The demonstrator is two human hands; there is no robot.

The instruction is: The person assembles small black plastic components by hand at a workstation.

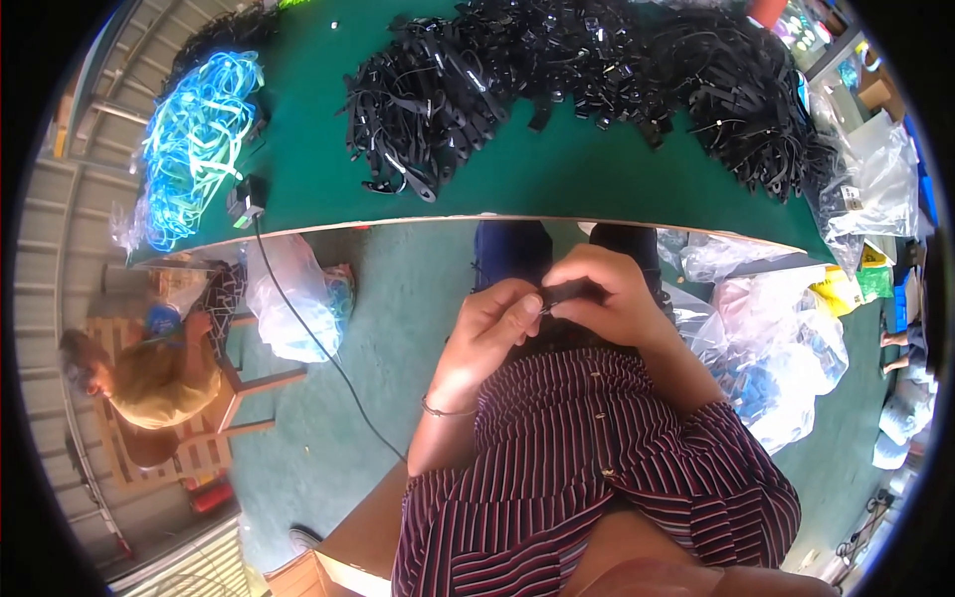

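Both my hands meet over my lap, just in front of the table's near edge. My left hand (497, 320) is closed in a pinch, thumb against fingers, at one end of a small black strap-like piece (573, 291). Curled round the same piece from the other side is my right hand (619, 298), its fingers pressed together. The fingers hide much of the piece, so its exact kind does not show. Beyond, on the green table (308, 149), lie a heap of black straps (428, 99) and a further heap of black straps (746, 109) at the right.
Blue and pale green cords (204, 139) are piled at the table's left end beside a small black device (245, 202), whose cable hangs down toward me. Plastic bags (298, 303) stand under the table at left, more bags (776, 348) at right. A person (164, 383) sits at far left.
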